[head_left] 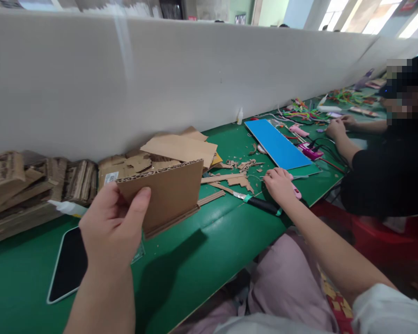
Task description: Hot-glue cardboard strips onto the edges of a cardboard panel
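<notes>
Left hand (113,225) is pinching the cardboard panel (174,192) by one end, left of the cutter (263,204) and above the desk (230,232). Right hand (277,184) is resting just beyond the cutter's handle, fingers curling beside a pink tool (296,190); can't tell if it's gripping. Risks: one-end pinch is leaving the panel's far end unsupported, so a bump could twist it or stress the strip (174,223) along its lower edge. Cutter is lying close to the right hand; a blind reach could nick fingers. Phone (69,266) is lying left of the cutter; a careless drop could hit it.
</notes>
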Available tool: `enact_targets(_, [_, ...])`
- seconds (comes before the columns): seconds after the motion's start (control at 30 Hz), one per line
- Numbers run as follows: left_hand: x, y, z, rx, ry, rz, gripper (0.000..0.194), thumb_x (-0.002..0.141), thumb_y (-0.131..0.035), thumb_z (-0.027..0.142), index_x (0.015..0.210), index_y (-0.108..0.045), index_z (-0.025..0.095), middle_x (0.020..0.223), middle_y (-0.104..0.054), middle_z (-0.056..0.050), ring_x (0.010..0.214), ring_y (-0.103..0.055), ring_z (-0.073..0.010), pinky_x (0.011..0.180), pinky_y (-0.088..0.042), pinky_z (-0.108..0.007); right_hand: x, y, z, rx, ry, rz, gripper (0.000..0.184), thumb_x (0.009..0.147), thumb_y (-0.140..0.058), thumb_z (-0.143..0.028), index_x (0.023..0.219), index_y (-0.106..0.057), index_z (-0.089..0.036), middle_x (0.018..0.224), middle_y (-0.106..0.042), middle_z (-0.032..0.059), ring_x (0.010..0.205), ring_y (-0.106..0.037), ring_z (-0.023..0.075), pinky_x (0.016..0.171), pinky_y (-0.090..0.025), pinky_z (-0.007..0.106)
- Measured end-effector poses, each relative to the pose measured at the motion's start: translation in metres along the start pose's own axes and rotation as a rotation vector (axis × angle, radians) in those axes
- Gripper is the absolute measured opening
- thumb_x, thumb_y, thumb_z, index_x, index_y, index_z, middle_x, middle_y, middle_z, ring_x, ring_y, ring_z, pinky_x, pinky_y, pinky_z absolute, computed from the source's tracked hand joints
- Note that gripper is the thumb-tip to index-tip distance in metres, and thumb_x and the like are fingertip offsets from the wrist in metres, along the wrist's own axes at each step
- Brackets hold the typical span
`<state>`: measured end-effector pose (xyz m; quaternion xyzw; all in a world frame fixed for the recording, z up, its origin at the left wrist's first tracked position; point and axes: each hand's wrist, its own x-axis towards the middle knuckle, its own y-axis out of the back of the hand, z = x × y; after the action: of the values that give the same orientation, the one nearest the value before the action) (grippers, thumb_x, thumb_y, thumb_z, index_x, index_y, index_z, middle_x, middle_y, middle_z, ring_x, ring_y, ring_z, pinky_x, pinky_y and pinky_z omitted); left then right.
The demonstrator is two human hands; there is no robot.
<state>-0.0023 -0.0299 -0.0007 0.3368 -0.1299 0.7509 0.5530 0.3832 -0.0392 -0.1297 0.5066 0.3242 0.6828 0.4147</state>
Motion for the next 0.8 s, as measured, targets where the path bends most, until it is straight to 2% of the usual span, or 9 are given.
enact_targets(0.17, [0.0003, 0.0014, -0.0008, 0.009, 0.025, -0.022, 0.014, 0.070, -0.066, 0.023, 0.082, -0.065, 0.017, 0.067, -0.060, 0.003, 0.058, -0.052, -0.0062, 0.052, -0.040, -0.015, 0.0008, 0.0001, 0.0009, 0.018, 0.000, 0.006, 0.019, 0.082, -0.047, -0.016, 0.080, -0.065, -0.019, 0.091, -0.060, 0.0098, 0.091, -0.040, 0.0248, 0.084, -0.029, 0.039])
enact_targets(0.3, [0.0000, 0.0024, -0.0027, 0.055, 0.015, -0.018, 0.009, 0.069, -0.065, 0.024, 0.073, -0.062, 0.017, 0.060, -0.056, 0.005, 0.053, -0.048, -0.0059, 0.049, -0.037, -0.016, 0.0011, 0.0018, 0.0002, 0.041, 0.007, -0.005, 0.016, 0.081, -0.050, -0.020, 0.080, -0.066, -0.020, 0.092, -0.060, 0.0102, 0.092, -0.040, 0.0256, 0.083, -0.029, 0.041])
enact_targets(0.47, [-0.0010, 0.0023, -0.0026, 0.087, 0.033, -0.036, 0.011, 0.069, -0.065, 0.027, 0.072, -0.060, 0.017, 0.060, -0.055, 0.005, 0.053, -0.047, -0.0065, 0.050, -0.037, -0.018, 0.0020, 0.0006, -0.0027, 0.087, -0.007, -0.019, 0.018, 0.081, -0.048, -0.016, 0.078, -0.065, -0.019, 0.088, -0.060, 0.0101, 0.090, -0.041, 0.0251, 0.081, -0.030, 0.040])
enact_targets(0.63, [-0.0007, 0.0024, -0.0020, 0.061, 0.019, -0.037, 0.009, 0.069, -0.065, 0.025, 0.072, -0.060, 0.017, 0.061, -0.053, 0.005, 0.055, -0.047, -0.0066, 0.052, -0.037, -0.018, 0.0030, 0.0014, -0.0032, 0.198, -0.086, 0.014, 0.022, 0.085, -0.045, -0.019, 0.077, -0.065, -0.018, 0.087, -0.063, 0.0101, 0.088, -0.045, 0.0246, 0.080, -0.032, 0.038])
enact_targets(0.8, [-0.0007, 0.0022, -0.0028, 0.067, 0.030, -0.039, 0.011, 0.069, -0.065, 0.025, 0.076, -0.062, 0.017, 0.063, -0.057, 0.004, 0.056, -0.049, -0.0073, 0.053, -0.038, -0.018, 0.0090, 0.0093, 0.0038, 0.394, -0.233, 0.086, 0.023, 0.086, -0.046, -0.027, 0.081, -0.067, -0.018, 0.082, -0.066, 0.0088, 0.084, -0.052, 0.0228, 0.078, -0.037, 0.035])
